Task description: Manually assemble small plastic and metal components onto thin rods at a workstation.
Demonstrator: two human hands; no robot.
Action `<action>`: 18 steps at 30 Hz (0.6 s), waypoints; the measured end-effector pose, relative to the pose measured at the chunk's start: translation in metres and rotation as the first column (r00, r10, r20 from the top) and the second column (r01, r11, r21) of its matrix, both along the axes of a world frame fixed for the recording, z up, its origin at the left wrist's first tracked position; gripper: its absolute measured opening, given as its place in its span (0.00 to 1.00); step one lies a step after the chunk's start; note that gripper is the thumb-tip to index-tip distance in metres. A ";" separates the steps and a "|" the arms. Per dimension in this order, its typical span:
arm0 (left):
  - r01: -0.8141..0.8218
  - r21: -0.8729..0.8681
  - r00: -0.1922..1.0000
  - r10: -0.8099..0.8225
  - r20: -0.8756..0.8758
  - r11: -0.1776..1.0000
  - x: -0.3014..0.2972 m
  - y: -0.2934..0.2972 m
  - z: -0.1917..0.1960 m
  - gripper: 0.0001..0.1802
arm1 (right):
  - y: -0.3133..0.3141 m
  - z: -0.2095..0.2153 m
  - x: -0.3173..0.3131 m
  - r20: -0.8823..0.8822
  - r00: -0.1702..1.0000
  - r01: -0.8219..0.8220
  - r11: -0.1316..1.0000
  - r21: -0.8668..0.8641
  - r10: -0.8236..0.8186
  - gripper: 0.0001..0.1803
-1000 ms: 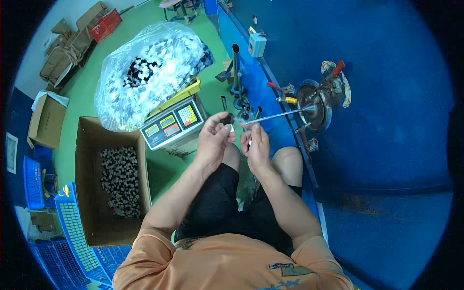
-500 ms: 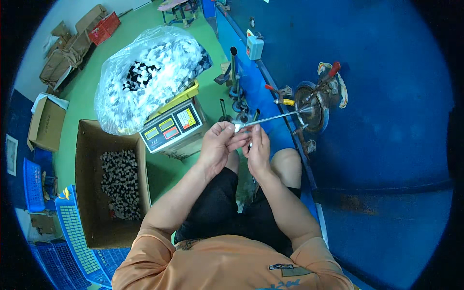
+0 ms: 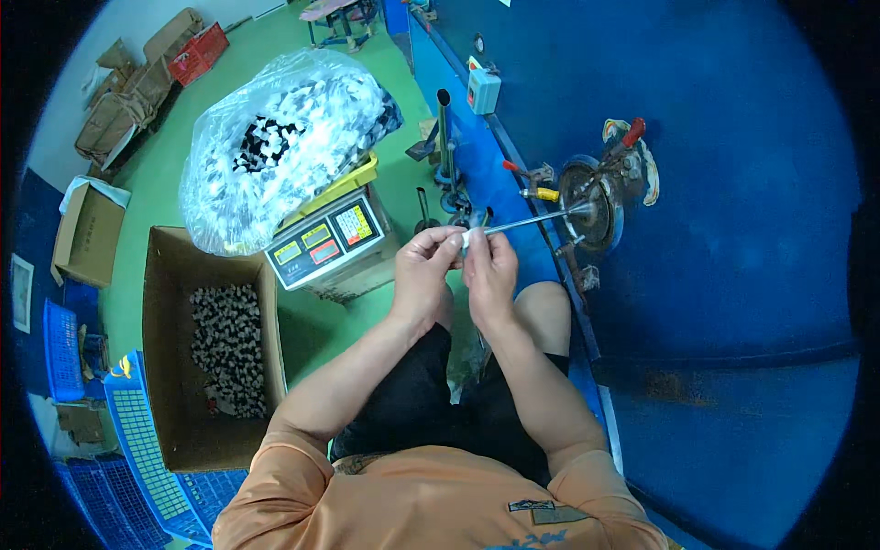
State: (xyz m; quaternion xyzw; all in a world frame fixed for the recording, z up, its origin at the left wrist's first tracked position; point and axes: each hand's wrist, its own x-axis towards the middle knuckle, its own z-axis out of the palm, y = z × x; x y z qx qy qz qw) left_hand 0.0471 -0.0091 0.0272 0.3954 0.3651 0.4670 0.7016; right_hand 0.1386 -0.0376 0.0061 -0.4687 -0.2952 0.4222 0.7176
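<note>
Brings left hand closer to right hand than half a second earlier, pinching a small white piece with thumbs and fingers of both, at the end of a slim metal rod. Angles both forearms inward. Has a crinkled clear plastic bag forward-left of the left hand, a round brownish disc right of the right hand.

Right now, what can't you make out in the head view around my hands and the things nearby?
All in the head view:
White piece: full shape, covered by fingers of the left hand and right hand.
Right palm: any contents, hidden by the hand itself.
Rod: near end, hidden at the fingers.
Scale: top, hidden by the bag and yellow tray.
Carton: bottom, partly covered by dark parts.
</note>
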 end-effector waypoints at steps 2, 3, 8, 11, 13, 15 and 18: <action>-0.038 0.050 0.999 0.040 -0.031 0.998 0.004 -0.005 0.009 0.08 | 0.001 0.007 0.003 -0.193 0.981 -0.027 1.000 0.001 0.026 0.08; -0.040 0.051 0.999 0.041 -0.031 0.998 0.004 -0.006 0.009 0.08 | 0.002 0.007 0.003 -0.193 0.981 -0.028 1.000 0.002 0.028 0.08; -0.029 0.079 0.999 0.027 0.026 0.996 0.005 -0.004 0.000 0.07 | 0.005 0.002 0.001 -0.185 0.982 -0.027 0.999 0.029 0.032 0.08; -0.037 0.103 0.998 0.041 -0.040 0.994 0.003 -0.001 -0.002 0.06 | 0.005 0.002 0.000 -0.186 0.982 -0.039 0.999 0.026 0.044 0.08; -0.039 0.111 0.997 0.047 -0.064 0.993 -0.001 0.000 -0.002 0.06 | 0.005 0.004 -0.003 -0.188 0.981 -0.044 0.999 0.026 0.048 0.08; -0.055 0.178 0.981 0.087 -0.173 0.982 -0.009 0.001 -0.003 0.06 | 0.005 0.009 -0.008 -0.186 0.977 -0.106 0.994 -0.003 0.103 0.08; -0.075 0.228 0.930 0.151 -0.336 0.971 -0.033 -0.004 0.004 0.07 | 0.003 0.011 -0.010 -0.189 0.970 -0.163 0.986 -0.038 0.153 0.08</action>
